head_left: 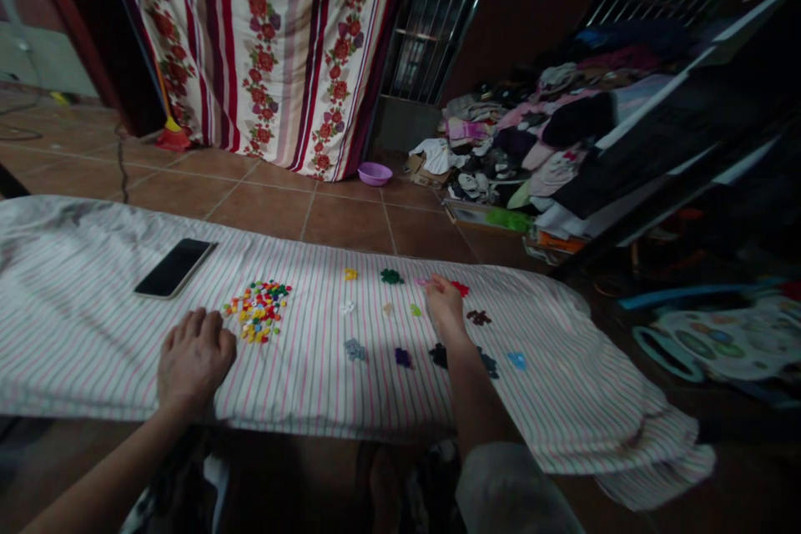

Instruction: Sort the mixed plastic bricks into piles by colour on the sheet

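A: Quick pass, left end first. What do we have?

B: We've got a phone (175,269), dark screen up, far left on the striped cloth (300,384). Nearer to us, the left hand (195,360) rests palm down, fingers loosely spread, nothing seen in it.

A: Right of that?

B: The mixed pile (258,310) of small coloured pieces, just beside the left hand.

A: Then the single-colour clusters?

B: Yellow pieces (350,274) far, white pieces (346,308) in the middle, grey pieces (355,350) near. Next we log dark green pieces (392,276) far, beige pieces (387,309) middle, purple pieces (402,358) near. Then light green pieces (415,310) middle, pink pieces (421,281) far.

A: Right hand?

B: The right hand (445,302) is at the pink pieces, fingertips drawn together. We can't tell whether they pinch one. Black pieces (439,355) sit nearer, partly hidden by the right forearm (474,392).

A: Past it?

B: Red pieces (460,289) far, brown pieces (479,317) middle, dark grey pieces (486,363) near, light blue pieces (516,360) near and rightmost. Far right, off the cloth, we note heaped clothes (519,121).
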Available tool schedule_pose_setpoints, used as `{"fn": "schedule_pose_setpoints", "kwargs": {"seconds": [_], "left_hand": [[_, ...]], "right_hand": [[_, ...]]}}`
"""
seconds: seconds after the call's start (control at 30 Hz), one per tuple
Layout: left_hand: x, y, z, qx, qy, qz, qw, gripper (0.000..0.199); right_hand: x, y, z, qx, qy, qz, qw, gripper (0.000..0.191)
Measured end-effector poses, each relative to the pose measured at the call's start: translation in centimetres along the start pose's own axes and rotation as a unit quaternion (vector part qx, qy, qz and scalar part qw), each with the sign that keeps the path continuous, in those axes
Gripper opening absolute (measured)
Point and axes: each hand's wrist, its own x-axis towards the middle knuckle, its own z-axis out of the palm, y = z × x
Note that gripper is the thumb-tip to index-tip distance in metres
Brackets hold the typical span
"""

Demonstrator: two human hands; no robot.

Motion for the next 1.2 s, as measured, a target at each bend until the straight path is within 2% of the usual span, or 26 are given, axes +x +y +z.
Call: {"fn": "schedule_pose_setpoints", "kwargs": {"seconds": [0.1, 0.27, 0.37, 0.5, 0.6, 0.73, 0.87, 1.1, 1.2], "left_hand": [[0.1, 0.0, 0.2, -0.005, 0.012, -0.015, 1.0, 0.038], [0.1, -0.2, 0.7, -0.026, 0.027, -0.024, 0.999, 0.041], [0.1, -0.3, 1.0, -0.022, 0.034, -0.027, 0.999, 0.04], [0.0, -0.4, 1.2, -0.014, 0.036, -0.028, 0.999, 0.04], [0.0, -0.5, 1.4, -0.019, 0.043, -0.026, 0.999, 0.039], [0.0, -0.6, 1.7, -0.027, 0.053, -0.026, 0.998, 0.037], [0.1, -0.6, 1.9, -0.016, 0.052, -0.025, 0.998, 0.036], [0.1, -0.6, 1.9, -0.023, 0.051, -0.03, 0.998, 0.039], [0.1, -0.6, 2.0, -0.028, 0.052, -0.031, 0.998, 0.039]], "right_hand": [[-1.6, -2.9, 1.3, 0.035, -0.032, -0.011, 0.999, 0.039], [-6.4, -8.4, 4.4, 0.025, -0.133, -0.139, 0.981, 0.033], [-9.4, -10.8, 6.5, 0.016, -0.196, -0.252, 0.947, 0.029], [-13.3, -12.7, 10.0, 0.021, -0.282, -0.388, 0.877, 0.034], [-15.7, -13.5, 12.4, -0.011, -0.312, -0.454, 0.834, 0.042], [-17.7, -13.8, 14.2, -0.064, -0.333, -0.492, 0.802, 0.052], [-18.1, -13.2, 14.2, -0.074, -0.351, -0.521, 0.774, 0.059], [-18.5, -12.5, 13.1, -0.023, -0.338, -0.578, 0.742, 0.052], [-19.0, -12.5, 12.8, -0.02, -0.339, -0.583, 0.738, 0.053]]}}
